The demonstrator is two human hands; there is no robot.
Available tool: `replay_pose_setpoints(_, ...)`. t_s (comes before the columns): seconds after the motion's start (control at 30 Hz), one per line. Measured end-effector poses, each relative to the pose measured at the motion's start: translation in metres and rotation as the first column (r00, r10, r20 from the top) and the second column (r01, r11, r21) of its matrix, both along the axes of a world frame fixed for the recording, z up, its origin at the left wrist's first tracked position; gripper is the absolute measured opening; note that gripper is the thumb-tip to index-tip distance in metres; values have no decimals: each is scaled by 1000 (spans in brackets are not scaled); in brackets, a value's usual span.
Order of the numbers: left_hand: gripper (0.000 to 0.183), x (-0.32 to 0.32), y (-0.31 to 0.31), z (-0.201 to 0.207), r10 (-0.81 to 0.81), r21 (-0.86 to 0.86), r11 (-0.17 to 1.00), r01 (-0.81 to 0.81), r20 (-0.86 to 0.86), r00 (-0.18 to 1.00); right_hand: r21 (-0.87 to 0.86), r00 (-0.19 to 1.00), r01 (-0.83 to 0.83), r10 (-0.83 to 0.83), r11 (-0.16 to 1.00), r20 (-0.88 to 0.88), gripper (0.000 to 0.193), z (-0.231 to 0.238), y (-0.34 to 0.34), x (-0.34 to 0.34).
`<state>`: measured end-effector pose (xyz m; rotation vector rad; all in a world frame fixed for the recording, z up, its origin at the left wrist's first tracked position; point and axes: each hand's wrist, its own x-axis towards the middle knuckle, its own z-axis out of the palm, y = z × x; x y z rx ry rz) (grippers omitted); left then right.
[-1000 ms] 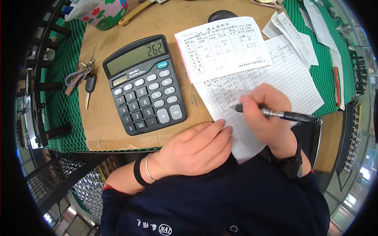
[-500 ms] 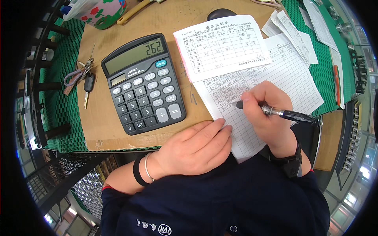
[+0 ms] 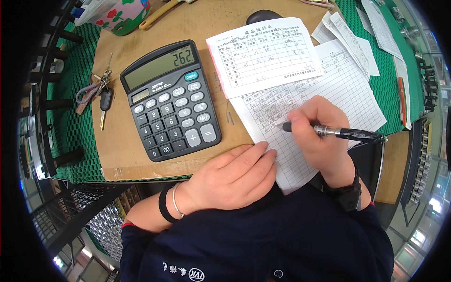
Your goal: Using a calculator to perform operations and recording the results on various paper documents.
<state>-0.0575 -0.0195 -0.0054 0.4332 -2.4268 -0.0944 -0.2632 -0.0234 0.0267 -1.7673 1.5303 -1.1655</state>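
Observation:
My right hand (image 3: 322,136) is closed round a black pen (image 3: 350,134), its tip touching a ruled form (image 3: 300,155) with handwritten rows. My left hand (image 3: 237,176) lies flat, palm down, fingers stretched out, the fingertips on the form's lower left edge. Over the form's upper part lies a smaller white slip (image 3: 265,56) with a pink edge, filled in by hand. To the left of the papers sits a large black calculator (image 3: 171,101) with figures on its display.
Keys (image 3: 106,98) on a braided cord lie left of the calculator. A patterned tub (image 3: 120,19), a wooden handle (image 3: 159,14) and a dark rounded object (image 3: 264,17) stand at the back. Loose papers (image 3: 352,40) and a red pen (image 3: 402,101) are at right, on green matting (image 3: 385,70).
The pen tip has shifted very slightly and the pen's rear end has tipped a little. My left hand, the calculator and the papers stay where they were.

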Motion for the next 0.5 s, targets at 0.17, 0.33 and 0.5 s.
replay_pose_setpoints(0.17, 20, 0, 0, -1, 0, -6, 1000, 0, 0, 1000, -33, 999, 24, -25, 999, -36, 30, -3, 0, 1)
replay_pose_setpoints(0.33, 20, -1, 0, -1, -5, 4, 1000, 5, -8, 1000, -40, 999, 6, -8, 999, -47, 30, -1, 0, 0)
replay_pose_setpoints(0.5, 20, 0, 0, 0, -4, 6, 1000, 4, -3, 1000, -65, 998, 6, -10, 998, -61, 30, -4, -1, -2)
